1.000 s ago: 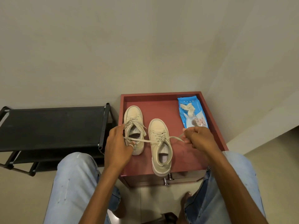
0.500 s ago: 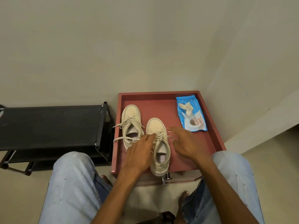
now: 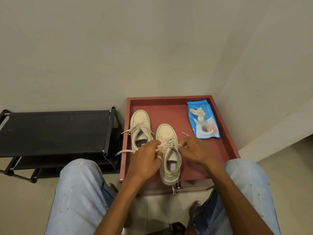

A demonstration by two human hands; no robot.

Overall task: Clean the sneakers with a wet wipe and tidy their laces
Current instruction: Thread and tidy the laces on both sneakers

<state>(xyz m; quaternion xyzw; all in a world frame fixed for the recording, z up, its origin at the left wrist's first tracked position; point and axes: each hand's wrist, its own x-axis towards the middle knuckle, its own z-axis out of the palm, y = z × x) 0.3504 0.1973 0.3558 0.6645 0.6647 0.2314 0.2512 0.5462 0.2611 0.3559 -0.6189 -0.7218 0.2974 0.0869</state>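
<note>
Two hands meet over the near sneaker (image 3: pixel 166 133), which stands in the middle of the red tray (image 3: pixel 162 106) with its toe toward 12 o'clock. The left hand (image 3: pixel 145 160) pinches its lace (image 3: pixel 166 146) by the top eyelets on the 9 o'clock side. The right hand (image 3: pixel 194 151) has its fingers curled on the other end at 3 o'clock, and a lace tip (image 3: pixel 185 133) pokes out past the knuckles.

This looks like the lace-tidying step, with the knot on this shoe being formed. Next the ends likely need crossing and looping, kept taut but gently enough that the shoe doesn't tip.

The far sneaker (image 3: pixel 140 119), at 10 o'clock from the near one, is not tied. Its loose lace (image 3: pixel 124 151) trails over the tray's edge toward the black shoe rack (image 3: pixel 55 131). A crumpled wipe (image 3: pixel 198 114) lies on the pack of wipes (image 3: pixel 205 131) at 2 o'clock, so wiping seems done.

A second ago the lace ends were stretched wide apart. Half a second ago both hands lay flat over the tongue. Now they have closed in and taken the lace again.
</note>
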